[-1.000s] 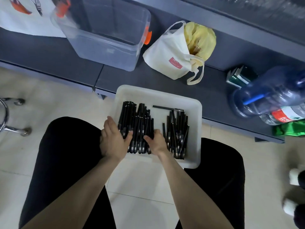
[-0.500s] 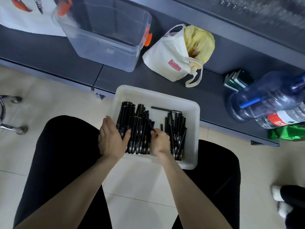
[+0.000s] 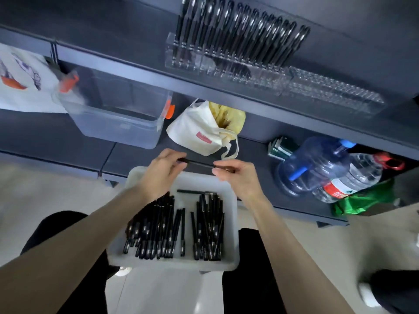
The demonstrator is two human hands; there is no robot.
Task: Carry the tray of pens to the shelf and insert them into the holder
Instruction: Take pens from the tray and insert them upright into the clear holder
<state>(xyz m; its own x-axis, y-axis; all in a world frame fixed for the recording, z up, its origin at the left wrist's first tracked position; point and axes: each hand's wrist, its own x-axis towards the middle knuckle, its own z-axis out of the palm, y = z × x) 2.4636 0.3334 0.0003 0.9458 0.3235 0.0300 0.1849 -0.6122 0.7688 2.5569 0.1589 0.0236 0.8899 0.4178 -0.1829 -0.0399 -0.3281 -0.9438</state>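
A white tray (image 3: 231, 225) rests on my lap with several black pens (image 3: 163, 225) lying in two piles. Above its far edge I hold one black pen (image 3: 199, 163) level between both hands. My left hand (image 3: 162, 175) pinches its left end and my right hand (image 3: 238, 175) pinches its right end. On the upper shelf stands a clear holder (image 3: 229, 66) with several black pens standing upright in it. A second clear holder (image 3: 335, 96) sits to its right.
On the lower dark shelf (image 3: 127, 155) sit a clear plastic bin (image 3: 118, 118) with orange latches, a white cloth bag (image 3: 201, 130) holding something yellow, a blue water jug (image 3: 317, 164), a clear bottle (image 3: 358, 177) and a green bag (image 3: 367, 200). Someone's foot (image 3: 371, 293) shows at lower right.
Both hands have left the pen piles and risen above the tray's far edge with a single pen between them. The view has tilted up, bringing the upper shelf and holders into sight.
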